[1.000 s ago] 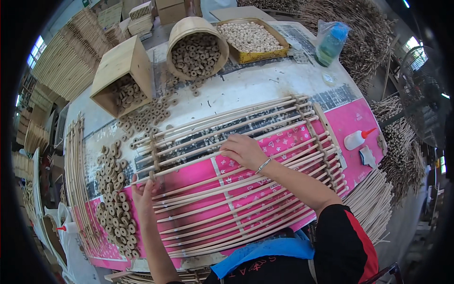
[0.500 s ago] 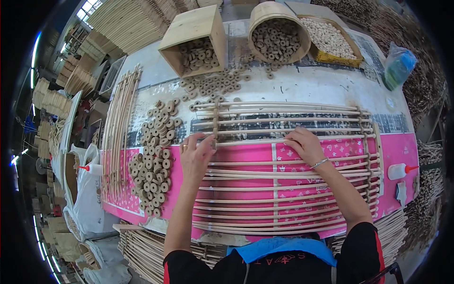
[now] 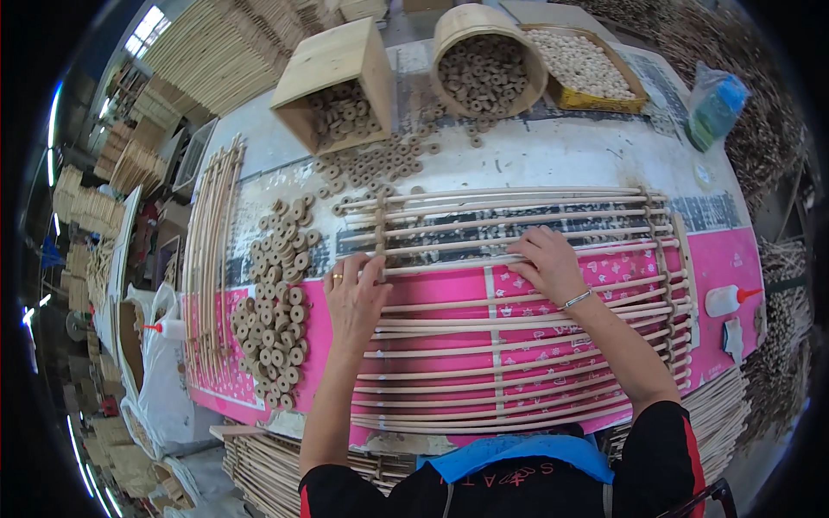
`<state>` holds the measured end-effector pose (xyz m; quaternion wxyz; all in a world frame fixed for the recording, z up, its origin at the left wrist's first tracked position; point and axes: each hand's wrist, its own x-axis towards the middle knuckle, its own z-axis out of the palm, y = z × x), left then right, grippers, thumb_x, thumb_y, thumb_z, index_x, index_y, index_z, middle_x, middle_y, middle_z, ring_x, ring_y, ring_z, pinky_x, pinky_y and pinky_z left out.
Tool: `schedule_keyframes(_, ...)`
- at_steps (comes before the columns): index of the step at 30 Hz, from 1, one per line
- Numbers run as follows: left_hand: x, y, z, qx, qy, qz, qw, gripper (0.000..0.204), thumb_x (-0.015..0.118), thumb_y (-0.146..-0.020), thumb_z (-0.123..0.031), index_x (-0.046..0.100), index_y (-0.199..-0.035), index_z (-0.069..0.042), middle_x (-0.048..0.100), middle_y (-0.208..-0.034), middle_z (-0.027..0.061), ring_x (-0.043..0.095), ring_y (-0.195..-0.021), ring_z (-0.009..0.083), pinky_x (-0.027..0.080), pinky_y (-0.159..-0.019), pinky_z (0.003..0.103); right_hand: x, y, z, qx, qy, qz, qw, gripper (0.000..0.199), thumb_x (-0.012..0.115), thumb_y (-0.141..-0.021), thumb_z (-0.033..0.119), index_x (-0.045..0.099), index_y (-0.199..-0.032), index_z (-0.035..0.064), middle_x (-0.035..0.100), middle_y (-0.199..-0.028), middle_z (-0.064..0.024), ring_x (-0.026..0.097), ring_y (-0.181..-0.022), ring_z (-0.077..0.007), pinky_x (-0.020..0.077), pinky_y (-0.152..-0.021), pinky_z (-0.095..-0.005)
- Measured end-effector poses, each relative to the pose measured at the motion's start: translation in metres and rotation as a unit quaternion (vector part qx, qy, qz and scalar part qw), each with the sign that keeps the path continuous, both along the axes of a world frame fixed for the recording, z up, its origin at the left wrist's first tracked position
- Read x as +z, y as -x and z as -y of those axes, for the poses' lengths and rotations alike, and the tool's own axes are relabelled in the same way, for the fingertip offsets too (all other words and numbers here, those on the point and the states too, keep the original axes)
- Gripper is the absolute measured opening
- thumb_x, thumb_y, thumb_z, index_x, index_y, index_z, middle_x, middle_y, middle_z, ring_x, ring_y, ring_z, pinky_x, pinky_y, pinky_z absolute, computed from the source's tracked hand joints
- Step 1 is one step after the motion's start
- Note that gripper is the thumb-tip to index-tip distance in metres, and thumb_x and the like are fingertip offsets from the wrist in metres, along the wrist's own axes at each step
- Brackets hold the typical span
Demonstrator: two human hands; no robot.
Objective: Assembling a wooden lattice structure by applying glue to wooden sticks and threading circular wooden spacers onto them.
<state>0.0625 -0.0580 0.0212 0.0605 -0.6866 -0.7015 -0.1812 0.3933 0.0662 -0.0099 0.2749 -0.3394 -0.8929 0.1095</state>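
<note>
Here, rod frame (image 3: 518, 311) flat on pink mat (image 3: 721, 259), near table edge. Left hand (image 3: 354, 302) spread palm-down near left crosspiece (image 3: 380, 229), holding nothing, fingers pressing rods. Right hand (image 3: 548, 263) likewise flat mid-frame, open, nothing gripped. Best kept: even pressure from both palms, rods parallel, spacing checked against crosspieces before any shift. Around: loose rings (image 3: 276, 319) heaped left, touching frame's corner; spare rods (image 3: 207, 259) beyond; box (image 3: 332, 78), basket (image 3: 488, 52), tray (image 3: 587, 65) at far side; glue bottle (image 3: 730, 300) right. Stray rings nearest frame likely to snag.
</note>
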Motion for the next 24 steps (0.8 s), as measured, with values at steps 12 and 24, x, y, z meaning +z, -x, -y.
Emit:
schedule_keyframes(12, -0.026, -0.079, -0.074, -0.262, 0.079, 0.026, 0.961, 0.030, 0.073, -0.085, -0.018, 0.067, -0.113, -0.012, 0.061, -0.124, 0.0086, 0.058, -0.118, 0.0302, 0.044, -0.101, 0.046, 0.047, -0.064, 0.061, -0.089, 0.076, -0.144, 0.983, 0.019, 0.074, -0.086, 0.013, 0.071, -0.103, 0.0061, 0.063, -0.096, -0.0122, 0.062, -0.093, -0.0318, 0.0507, -0.080, -0.0415)
schedule_keyframes(24, -0.020, -0.076, -0.048, -0.271, 0.006, 0.031, 0.962, 0.029, 0.071, -0.087, -0.023, 0.071, -0.116, -0.019, 0.059, -0.113, 0.0045, 0.060, -0.110, 0.0257, 0.048, -0.090, 0.042, 0.045, -0.104, 0.111, -0.123, 0.121, -0.183, 0.968, 0.013, 0.069, -0.088, 0.004, 0.069, -0.100, -0.0003, 0.062, -0.095, -0.0134, 0.061, -0.091, -0.0291, 0.0480, -0.080, -0.0375)
